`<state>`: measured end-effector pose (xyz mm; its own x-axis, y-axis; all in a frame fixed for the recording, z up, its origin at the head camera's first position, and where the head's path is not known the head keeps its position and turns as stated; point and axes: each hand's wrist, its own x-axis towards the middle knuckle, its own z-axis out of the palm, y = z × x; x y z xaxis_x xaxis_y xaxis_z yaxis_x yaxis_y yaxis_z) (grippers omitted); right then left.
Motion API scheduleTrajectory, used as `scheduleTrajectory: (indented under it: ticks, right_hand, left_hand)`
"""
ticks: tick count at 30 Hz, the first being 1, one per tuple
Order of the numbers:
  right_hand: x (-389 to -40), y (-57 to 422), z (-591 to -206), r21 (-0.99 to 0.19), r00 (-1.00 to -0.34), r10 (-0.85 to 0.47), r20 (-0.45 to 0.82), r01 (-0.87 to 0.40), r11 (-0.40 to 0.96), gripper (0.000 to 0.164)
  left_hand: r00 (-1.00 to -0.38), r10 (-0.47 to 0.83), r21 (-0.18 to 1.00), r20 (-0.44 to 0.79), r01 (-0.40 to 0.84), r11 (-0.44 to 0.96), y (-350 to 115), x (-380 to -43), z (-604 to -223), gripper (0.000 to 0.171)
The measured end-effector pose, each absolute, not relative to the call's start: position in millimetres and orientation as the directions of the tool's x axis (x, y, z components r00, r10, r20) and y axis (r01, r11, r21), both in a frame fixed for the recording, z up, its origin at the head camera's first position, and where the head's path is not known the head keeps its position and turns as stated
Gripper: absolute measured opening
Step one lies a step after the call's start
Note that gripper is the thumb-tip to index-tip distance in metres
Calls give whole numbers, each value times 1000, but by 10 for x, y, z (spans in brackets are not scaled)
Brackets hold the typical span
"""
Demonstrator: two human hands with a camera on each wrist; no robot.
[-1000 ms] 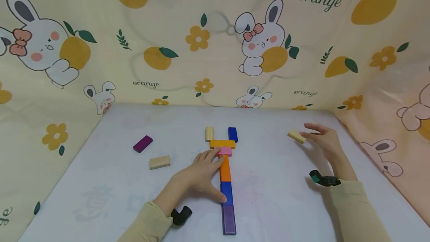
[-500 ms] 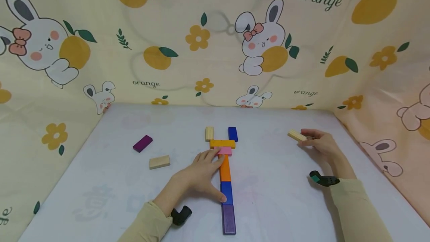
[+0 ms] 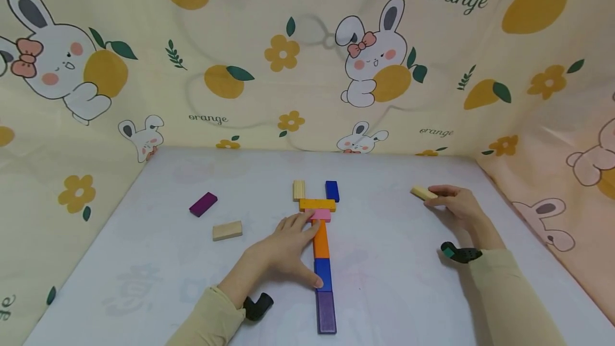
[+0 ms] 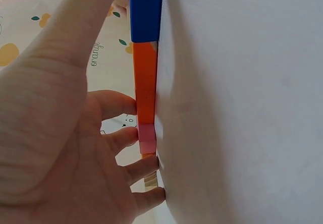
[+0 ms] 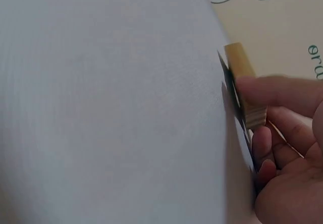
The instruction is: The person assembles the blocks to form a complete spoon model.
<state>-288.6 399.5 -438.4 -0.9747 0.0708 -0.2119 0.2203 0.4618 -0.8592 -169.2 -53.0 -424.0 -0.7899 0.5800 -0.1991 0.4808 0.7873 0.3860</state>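
Observation:
My left hand (image 3: 283, 250) lies spread along a row of wooden blocks, its thumb at a blue block (image 3: 323, 275) and its fingertips near an orange block (image 3: 321, 242) and a pink block (image 3: 323, 215). In the left wrist view, the straight fingers (image 4: 121, 138) touch the row's side. A purple block (image 3: 326, 311) ends the row at the near side; a yellow block (image 3: 317, 205) lies crosswise at the far end. Over on the right, my right hand (image 3: 463, 212) pinches a pale yellow block (image 3: 420, 192) between thumb and fingers, low at the tabletop.
Past the crosswise block lie a ribbed pale block (image 3: 299, 190) and a dark blue block (image 3: 332, 191). To the left are a magenta-purple block (image 3: 203, 204) and a plain wooden block (image 3: 227, 230). A printed cloth (image 3: 317, 84) hangs behind the white tabletop (image 3: 384, 282).
My right hand's raised fingers have come down and together on the pale yellow block, which stays about where it was. The left hand and the row have not moved.

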Motion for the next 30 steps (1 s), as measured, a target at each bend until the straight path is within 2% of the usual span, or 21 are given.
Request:
scheduleTrajectory:
  ticks: [8,18,25,30]
  right_hand:
    - [-2873,4008,-4385,-877,-977,49,-208,209,432,66]
    - [-2835,4024,-4308,-839,-985,9,-174,153,523,64]
    - [-2785,3807,-4118,-793,-992,-33,-126,81,603,61]
    - [-2799,3611,-4020,-812,-995,-75,-60,5,584,56]
  left_hand:
    - [-786,584,389,-201,484,784,-530,-1694,-4224,121]
    - [-787,588,391,-186,490,779,-535,-1691,-4239,123]
    - [-788,583,401,-197,477,782,-532,-1697,-4221,121]
    - [-787,584,407,-199,476,780,-533,-1691,-4216,121]
